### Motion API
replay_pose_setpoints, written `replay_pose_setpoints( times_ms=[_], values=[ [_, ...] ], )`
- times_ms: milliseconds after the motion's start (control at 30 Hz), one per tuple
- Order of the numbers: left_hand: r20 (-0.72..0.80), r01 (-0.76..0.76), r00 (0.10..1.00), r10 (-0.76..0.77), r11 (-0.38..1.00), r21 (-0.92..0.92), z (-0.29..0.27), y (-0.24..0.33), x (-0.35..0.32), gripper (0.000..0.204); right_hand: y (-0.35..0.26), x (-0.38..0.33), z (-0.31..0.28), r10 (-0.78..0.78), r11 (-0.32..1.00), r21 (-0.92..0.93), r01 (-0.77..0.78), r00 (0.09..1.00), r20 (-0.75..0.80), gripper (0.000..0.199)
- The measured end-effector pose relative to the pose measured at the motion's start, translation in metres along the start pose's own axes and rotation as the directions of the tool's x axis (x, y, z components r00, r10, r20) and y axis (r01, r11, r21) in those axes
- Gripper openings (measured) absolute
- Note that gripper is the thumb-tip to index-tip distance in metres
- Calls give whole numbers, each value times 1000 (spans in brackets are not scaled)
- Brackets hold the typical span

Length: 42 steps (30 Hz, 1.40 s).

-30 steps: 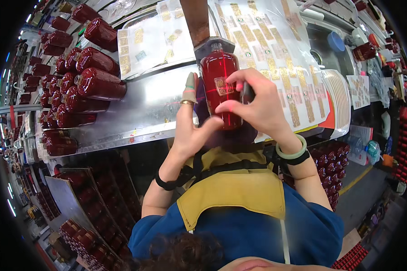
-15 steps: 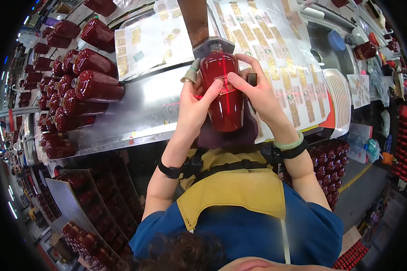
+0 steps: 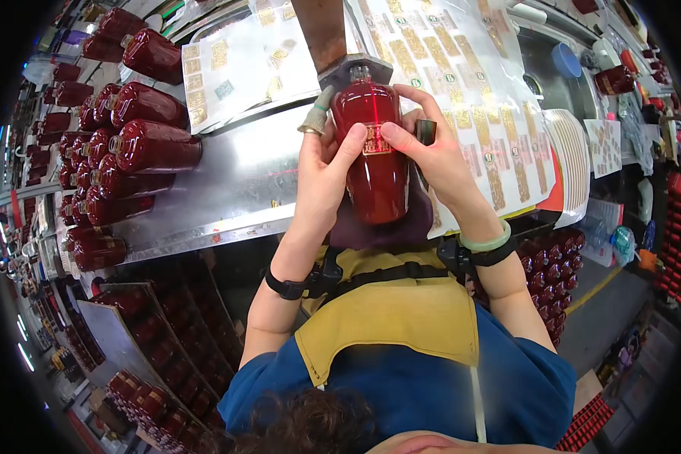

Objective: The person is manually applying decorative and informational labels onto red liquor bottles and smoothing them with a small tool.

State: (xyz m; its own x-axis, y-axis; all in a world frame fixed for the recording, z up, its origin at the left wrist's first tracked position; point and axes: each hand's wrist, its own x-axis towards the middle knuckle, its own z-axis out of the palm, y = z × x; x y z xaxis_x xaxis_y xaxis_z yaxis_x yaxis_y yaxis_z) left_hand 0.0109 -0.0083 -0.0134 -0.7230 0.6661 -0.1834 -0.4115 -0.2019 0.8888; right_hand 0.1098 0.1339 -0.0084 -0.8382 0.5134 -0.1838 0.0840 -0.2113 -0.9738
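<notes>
Two hands meet around one dark red bottle (image 3: 377,155) at the upper centre of the frame, and they are yours. Your left hand (image 3: 321,178) wraps the bottle's left side, thumb pressed across the front just beside a small gold label (image 3: 376,140); one finger wears a grey-green finger cot (image 3: 319,110). Your right hand (image 3: 431,151) clasps the right side, its thumb tip on the label's edge and its fingers curled over the bottle's shoulder. The bottle stands roughly upright in the picture, neck toward the top edge, its base resting on a purple cloth (image 3: 371,227) at the near edge of the steel counter (image 3: 234,174).

Sheets of gold stickers (image 3: 461,91) cover the counter behind and to the right of the bottle. More red bottles (image 3: 140,129) lie on their sides in rows at the upper left. A black band (image 3: 287,286) circles your left wrist and a pale green bangle (image 3: 486,242) your right. Below the counter, in the lower left, crates of further red bottles (image 3: 147,356) are stacked.
</notes>
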Motion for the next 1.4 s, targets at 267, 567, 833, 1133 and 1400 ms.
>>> replay_pose_setpoints(
  times_ms=[267, 567, 833, 1133, 1400],
  values=[
    [-5, 5, 1000, -5, 1000, 27, -1, 0, -4, 71, 0, -1, 1, 3, 1000, -3, -3, 1000, -4, 64],
    [-6, 12, 1000, -12, 998, -59, -6, 0, -2, 66, -7, 0, -5, 76, 995, 67, -78, 997, 25, 66],
    [24, 8, 1000, -8, 1000, 3, -3, 0, -8, 77, -3, 0, -4, 23, 1000, 4, -23, 999, 32, 67],
    [30, 9, 1000, -9, 1000, -2, -2, 0, -8, 77, 0, 0, -5, 25, 999, 46, -27, 999, 30, 67],
    [24, -4, 1000, 4, 1000, 8, -3, -2, -8, 76, 0, 0, -3, 18, 998, 56, -19, 1000, 22, 66]
  ],
)
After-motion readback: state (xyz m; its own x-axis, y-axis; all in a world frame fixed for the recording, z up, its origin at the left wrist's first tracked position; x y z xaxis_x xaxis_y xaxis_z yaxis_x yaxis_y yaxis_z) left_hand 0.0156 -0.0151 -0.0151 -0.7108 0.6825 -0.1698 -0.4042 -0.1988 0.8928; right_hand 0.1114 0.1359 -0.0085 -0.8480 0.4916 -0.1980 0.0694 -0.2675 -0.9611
